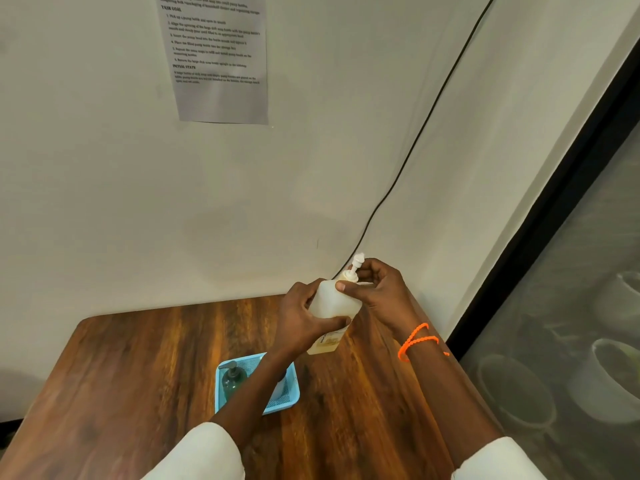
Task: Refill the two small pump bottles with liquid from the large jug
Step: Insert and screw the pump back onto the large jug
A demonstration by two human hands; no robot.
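Translucent white pump bottle (330, 306) sits lifted over the table's (138, 358) 2 o'clock corner: your left hand (304, 320) clasps its body, your right hand's (377, 289) fingers pinch the pump head (354, 270). You're likely seating it; next, twist snug, keeping the bottle upright.

Looked like a staged test room in an office rather than anyone's home: a printed instruction sheet (221, 57) was taped to the bare off-white wall (86, 168) over a small wooden table (131, 368), and a dark-framed glass partition (568, 271) showed, maybe, some white bowls (613, 375) behind it.
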